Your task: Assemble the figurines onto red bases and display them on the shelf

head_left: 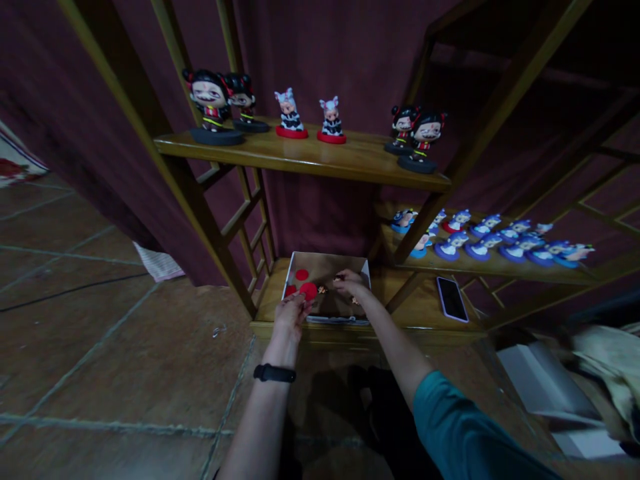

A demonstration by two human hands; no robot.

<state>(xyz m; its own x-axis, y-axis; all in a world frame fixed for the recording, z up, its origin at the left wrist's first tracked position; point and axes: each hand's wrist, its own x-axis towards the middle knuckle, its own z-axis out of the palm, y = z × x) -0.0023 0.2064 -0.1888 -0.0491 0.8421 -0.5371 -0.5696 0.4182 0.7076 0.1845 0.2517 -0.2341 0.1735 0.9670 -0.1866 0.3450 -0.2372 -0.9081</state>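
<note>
Both hands in box (327,267) on bottom shelf (425,310): left hand (291,312) pinches red disc (309,291) at near edge (base, likely), right hand (350,283) curls over small figure (323,289), grip unclear, phone (451,298) beside.

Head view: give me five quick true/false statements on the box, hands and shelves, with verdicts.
1. Both hands reach into the open cardboard box. True: left hand at a red round base, right hand over small pieces.
2. The box sits on the top shelf. False: it sits on the lowest shelf board.
3. A phone lies right of the box. True.
4. The blue figurines stand on the top shelf. False: they are on the middle shelf at right; the top shelf holds black-haired and red-based figures.
5. The left wrist bears a black band. True.
</note>
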